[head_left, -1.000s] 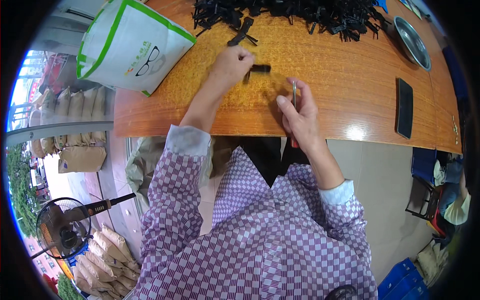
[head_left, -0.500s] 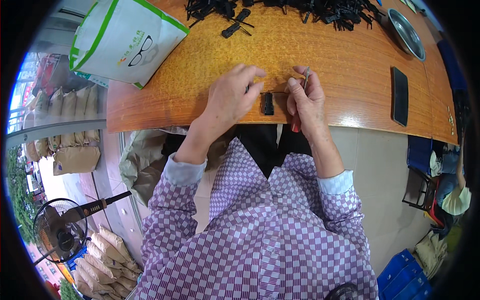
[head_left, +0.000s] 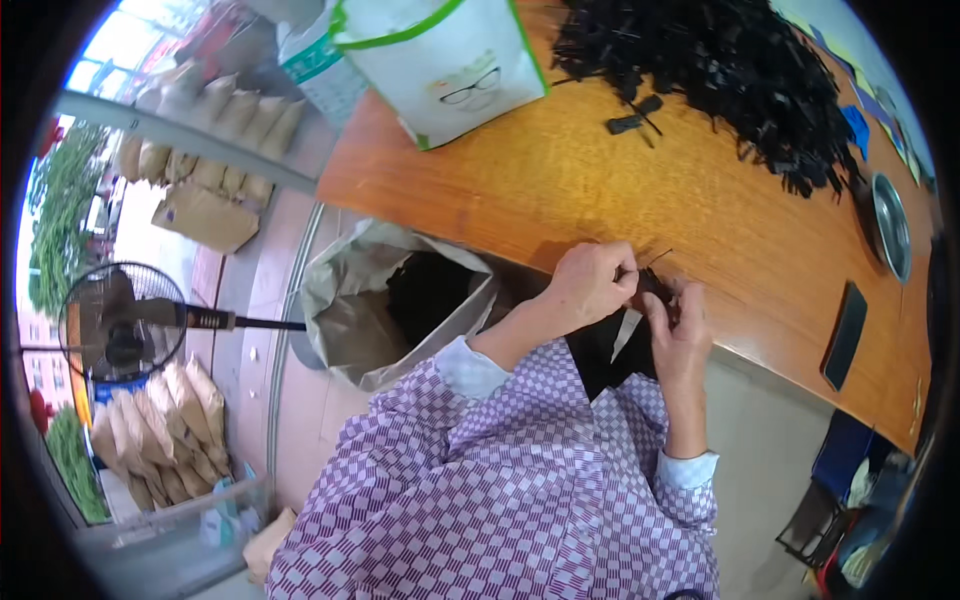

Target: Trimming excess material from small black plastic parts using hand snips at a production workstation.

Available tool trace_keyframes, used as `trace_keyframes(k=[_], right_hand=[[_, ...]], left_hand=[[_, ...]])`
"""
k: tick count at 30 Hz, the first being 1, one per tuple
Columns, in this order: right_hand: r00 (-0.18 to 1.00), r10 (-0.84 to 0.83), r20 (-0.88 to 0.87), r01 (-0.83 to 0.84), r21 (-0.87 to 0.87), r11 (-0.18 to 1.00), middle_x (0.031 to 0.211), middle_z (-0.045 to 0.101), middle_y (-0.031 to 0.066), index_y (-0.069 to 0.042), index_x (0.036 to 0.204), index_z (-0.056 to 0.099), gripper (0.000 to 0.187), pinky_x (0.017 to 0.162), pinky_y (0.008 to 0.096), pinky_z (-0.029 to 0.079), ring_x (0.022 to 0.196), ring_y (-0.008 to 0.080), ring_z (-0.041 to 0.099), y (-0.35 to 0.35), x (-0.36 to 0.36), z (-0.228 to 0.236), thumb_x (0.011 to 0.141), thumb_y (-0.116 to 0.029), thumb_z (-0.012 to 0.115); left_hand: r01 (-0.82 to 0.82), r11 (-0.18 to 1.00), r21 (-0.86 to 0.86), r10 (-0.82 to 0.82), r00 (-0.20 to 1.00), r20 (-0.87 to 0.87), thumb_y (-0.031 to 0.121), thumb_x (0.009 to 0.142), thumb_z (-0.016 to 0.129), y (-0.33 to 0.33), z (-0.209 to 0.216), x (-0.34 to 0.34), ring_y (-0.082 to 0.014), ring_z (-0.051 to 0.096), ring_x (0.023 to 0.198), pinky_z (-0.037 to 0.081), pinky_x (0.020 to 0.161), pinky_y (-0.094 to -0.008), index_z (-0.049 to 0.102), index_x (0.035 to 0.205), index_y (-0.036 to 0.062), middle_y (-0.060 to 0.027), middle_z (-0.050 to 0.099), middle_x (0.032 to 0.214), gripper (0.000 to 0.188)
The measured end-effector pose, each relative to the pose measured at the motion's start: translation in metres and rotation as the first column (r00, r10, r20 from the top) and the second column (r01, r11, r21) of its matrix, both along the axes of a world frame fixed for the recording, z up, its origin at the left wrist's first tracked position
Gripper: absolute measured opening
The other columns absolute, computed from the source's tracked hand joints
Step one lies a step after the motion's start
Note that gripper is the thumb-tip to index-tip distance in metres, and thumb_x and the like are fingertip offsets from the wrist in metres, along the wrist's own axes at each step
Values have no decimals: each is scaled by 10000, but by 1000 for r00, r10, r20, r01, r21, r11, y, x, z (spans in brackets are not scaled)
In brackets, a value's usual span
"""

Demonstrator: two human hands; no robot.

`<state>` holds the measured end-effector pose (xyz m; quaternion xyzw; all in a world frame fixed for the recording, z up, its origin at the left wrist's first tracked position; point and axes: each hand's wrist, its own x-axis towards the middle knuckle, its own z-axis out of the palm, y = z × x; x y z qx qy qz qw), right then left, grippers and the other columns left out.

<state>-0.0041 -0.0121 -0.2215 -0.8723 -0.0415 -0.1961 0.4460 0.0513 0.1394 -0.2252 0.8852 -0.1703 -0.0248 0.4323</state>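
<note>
Over the table's front edge, my two hands are close together around a small black plastic part (head_left: 655, 287). My left hand (head_left: 592, 285) is closed in a pinch at the part's left side; what lies between its fingertips is hidden. On the other side, my right hand (head_left: 682, 328) has thumb and fingers curled on the black part. A thin dark strand sticks out past the fingers over the wood. The red-handled metal tool seen before in the right hand does not show clearly. Far ahead lies a large pile of black parts (head_left: 705, 85), with loose parts (head_left: 635, 120) in front of it.
The wooden table (head_left: 480, 190) carries a white bag with green trim (head_left: 470, 50), a phone (head_left: 845, 335) and a metal bowl (head_left: 890, 228). At my left below the table stands an open sack (head_left: 345, 335) with black contents. A fan (head_left: 122, 322) and several stacked sacks (head_left: 165, 425) are farther left.
The view has swung left, showing the open sack. My hands have come together at the table edge around the black part, which lay on the table between them before.
</note>
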Motion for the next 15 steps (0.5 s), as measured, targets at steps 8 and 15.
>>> trace_keyframes(k=[8,15], right_hand=[[995,29,-94,-12,168,986,676,565,28,16,945,581,179,490,223,406,548,79,498,4,-12,6,823,-77,673],[954,201,-224,-87,434,897,692,560,-13,-6,944,592,168,445,174,334,497,28,432,-13,-37,32,880,-159,625]], left_hand=[[-141,919,-368,28,955,-295,64,784,621,14,2,-32,-161,595,649,475,612,-286,615,860,11,-94,629,700,92],[91,889,-450,-179,971,-158,64,777,658,30,34,-66,-185,602,733,478,687,-292,531,1125,26,-128,633,851,372]])
